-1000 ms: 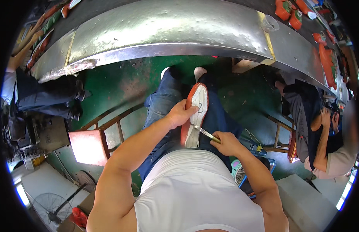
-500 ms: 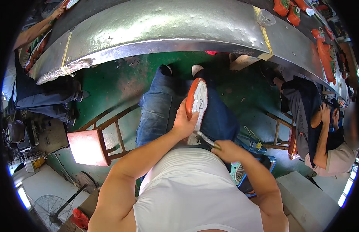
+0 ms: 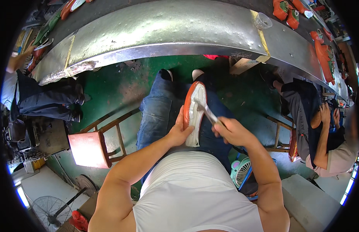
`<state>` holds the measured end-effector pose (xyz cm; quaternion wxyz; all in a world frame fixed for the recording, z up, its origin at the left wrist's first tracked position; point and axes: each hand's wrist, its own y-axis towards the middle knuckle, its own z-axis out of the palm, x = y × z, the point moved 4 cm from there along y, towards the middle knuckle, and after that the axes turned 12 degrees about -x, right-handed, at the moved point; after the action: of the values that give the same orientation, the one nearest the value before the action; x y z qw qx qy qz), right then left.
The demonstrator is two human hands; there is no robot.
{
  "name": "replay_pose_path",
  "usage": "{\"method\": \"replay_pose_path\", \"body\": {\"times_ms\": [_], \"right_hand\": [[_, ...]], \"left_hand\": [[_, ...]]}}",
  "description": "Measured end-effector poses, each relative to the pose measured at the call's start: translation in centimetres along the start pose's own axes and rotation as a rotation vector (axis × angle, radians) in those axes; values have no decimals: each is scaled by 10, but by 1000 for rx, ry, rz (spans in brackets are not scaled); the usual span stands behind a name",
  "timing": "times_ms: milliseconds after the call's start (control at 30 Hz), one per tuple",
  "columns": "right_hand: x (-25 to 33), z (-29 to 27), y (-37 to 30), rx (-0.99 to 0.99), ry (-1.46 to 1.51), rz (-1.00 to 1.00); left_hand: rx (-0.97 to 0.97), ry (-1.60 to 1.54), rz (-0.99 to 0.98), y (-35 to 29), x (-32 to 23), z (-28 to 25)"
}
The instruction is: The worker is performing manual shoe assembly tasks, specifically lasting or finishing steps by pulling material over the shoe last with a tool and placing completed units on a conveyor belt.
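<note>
An orange shoe (image 3: 196, 116) lies bottom up across my lap, its pale sole facing me and its toe pointing away. My left hand (image 3: 180, 130) grips it from the left near the heel half, thumb on the sole. In my right hand (image 3: 234, 132) is a hammer (image 3: 210, 115), held by its handle. The metal head is over the front half of the sole; whether it touches cannot be made out. My fingers cover part of the handle.
Ahead is a metal-topped bench (image 3: 164, 29) with a clear plastic cup (image 3: 263, 21) and orange shoes (image 3: 324, 62) at right. A stool (image 3: 88, 149) stands left. A small green fan (image 3: 240, 172) is by my right elbow. Co-workers sit at both sides.
My right hand has brought the hammer up and forward from the heel end to over the sole's front half. My left hand has slid slightly toward the heel and left.
</note>
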<state>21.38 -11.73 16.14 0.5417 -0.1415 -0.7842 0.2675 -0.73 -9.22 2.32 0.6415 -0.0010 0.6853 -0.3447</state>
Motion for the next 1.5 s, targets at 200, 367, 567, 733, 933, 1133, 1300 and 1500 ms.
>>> {"method": "replay_pose_path", "body": {"times_ms": [200,367,567,733,933,1133,1300,1500], "right_hand": [[-24,7,60,-137,-118,-86],[10,-53,25,-478,-84,-377],[85,-157,53,-1093,-745,-900],[102,-208,115,-1137,-755,-819],[106,-216,124,-1145,-637,-886],[110,-225,127,-1108,-597,-816],[112,-228,129,-1084,-623,-761],[107,-226,133,-1081,-671,-698]], "left_hand": [[-9,31,28,8,-28,-4],[84,-223,6,-21,-102,-34],[102,-292,197,1,-291,-92],[12,-77,282,130,-451,-115],[-710,1237,645,313,-528,-117],[-399,1903,855,394,-456,-111],[-453,977,874,391,-494,-179],[-1123,903,872,476,-517,-322]]}}
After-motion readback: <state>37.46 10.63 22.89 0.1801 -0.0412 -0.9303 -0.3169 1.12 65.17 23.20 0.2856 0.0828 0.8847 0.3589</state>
